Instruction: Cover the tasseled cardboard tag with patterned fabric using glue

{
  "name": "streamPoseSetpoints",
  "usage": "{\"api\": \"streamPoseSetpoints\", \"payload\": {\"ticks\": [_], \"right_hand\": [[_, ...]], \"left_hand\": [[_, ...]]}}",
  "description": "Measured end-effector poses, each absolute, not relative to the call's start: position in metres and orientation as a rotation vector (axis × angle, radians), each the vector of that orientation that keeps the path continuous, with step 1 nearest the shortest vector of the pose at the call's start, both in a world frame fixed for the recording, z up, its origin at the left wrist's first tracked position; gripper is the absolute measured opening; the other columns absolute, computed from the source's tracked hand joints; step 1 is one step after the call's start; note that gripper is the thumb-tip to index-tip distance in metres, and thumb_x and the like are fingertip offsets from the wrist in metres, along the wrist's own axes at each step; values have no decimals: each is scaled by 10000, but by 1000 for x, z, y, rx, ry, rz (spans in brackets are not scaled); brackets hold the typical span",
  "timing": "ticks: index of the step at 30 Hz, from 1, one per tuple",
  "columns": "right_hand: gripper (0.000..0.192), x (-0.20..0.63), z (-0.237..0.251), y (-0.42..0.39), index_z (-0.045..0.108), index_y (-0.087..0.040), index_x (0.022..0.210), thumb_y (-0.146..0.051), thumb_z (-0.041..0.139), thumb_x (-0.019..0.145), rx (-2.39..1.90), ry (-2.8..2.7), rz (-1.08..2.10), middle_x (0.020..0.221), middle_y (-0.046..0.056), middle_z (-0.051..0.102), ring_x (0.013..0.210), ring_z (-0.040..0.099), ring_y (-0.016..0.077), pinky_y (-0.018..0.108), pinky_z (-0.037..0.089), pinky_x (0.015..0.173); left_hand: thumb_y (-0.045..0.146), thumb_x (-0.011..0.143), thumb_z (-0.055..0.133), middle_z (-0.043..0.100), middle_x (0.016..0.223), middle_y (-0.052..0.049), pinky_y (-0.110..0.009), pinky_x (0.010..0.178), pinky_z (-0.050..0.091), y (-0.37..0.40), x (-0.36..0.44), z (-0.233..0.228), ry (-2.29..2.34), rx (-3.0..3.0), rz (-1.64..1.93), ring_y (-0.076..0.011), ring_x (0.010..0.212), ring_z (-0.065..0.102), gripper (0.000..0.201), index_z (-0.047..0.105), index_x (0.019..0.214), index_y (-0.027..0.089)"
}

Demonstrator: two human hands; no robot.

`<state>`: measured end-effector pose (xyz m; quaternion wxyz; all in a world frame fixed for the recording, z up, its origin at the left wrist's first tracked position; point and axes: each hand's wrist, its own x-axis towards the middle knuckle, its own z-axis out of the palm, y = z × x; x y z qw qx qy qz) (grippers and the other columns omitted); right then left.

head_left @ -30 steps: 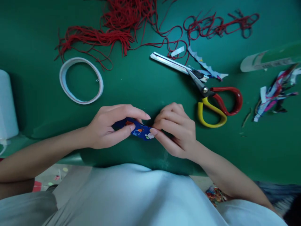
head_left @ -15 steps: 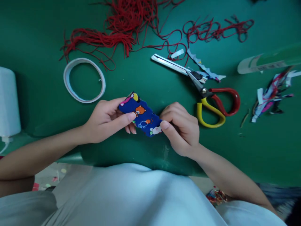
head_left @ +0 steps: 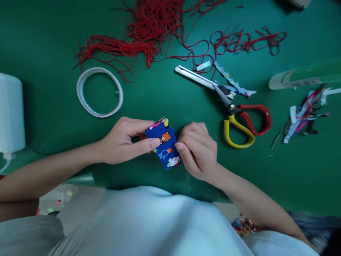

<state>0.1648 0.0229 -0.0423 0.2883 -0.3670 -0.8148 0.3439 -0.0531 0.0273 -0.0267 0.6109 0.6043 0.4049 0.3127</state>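
Fabric piece: small blue printed patch (head_left: pixel 165 144), low centre of the frame, held just above the green table (head_left: pixel 53 42) edge.
Left hand (head_left: pixel 125 140): thumb and fingers pinch the patch's left edge.
Right hand (head_left: pixel 198 149): fingertips pressed together on its right edge.
Slip risk: both holds sit at the margins, so uneven pulling could twist the patch or free one side.
Drop risk: near the table edge, it could fall to the lap.
Scissors (head_left: pixel 234 110): right of centre, blades parted; a careless reach could snag them.

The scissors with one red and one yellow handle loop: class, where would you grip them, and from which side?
Grip the red-and-yellow-handled scissors by the loops, coming from the near right: the loops point toward the right hand, while the blades point away toward the red cord pile.
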Motion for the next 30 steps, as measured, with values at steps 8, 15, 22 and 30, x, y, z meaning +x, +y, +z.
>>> {"api": "streamPoseSetpoints", "payload": {"ticks": [8, 15, 22, 30], "right_hand": [[35, 195, -19, 38, 561, -208, 862, -174, 566, 871, -1234, -2173, 633, 729, 35, 624, 646, 572, 171, 327, 432, 618], [279, 246, -16, 48, 492, -171, 1027, -298, 563, 789, -1910, -2499, 135, 976, 204, 586, 905, 575, 377, 475, 462, 699], [276, 256, -33, 52, 464, -203, 943, -227, 593, 699, -1840, -2432, 247, 894, 148, 606, 800, 581, 300, 409, 452, 647], [210, 243, -38, 49, 471, -242, 855, -260, 641, 732, -1518, -2128, 270, 748, 30, 622, 587, 561, 167, 294, 390, 492]], "left_hand": [[305, 923, 549, 722, 937, -74, -259, 694, 530, 28, -61, -31, 993, 1235, 740, -168, 795, 660, 213, 719, 936, 177], [384, 949, 529, 680, 1240, -84, -457, 904, 575, 30, -60, -38, 786, 684, 639, -272, 1074, 696, 425, 518, 1373, 340], [443, 932, 538, 712, 981, -59, -348, 758, 591, 32, -54, -37, 724, 555, 658, -175, 816, 709, 489, 479, 1402, 319], [541, 927, 408, 641, 822, -85, -235, 496, 436, 32, -24, -26, 801, 622, 627, -120, 578, 514, 545, 623, 1235, 146]]}}
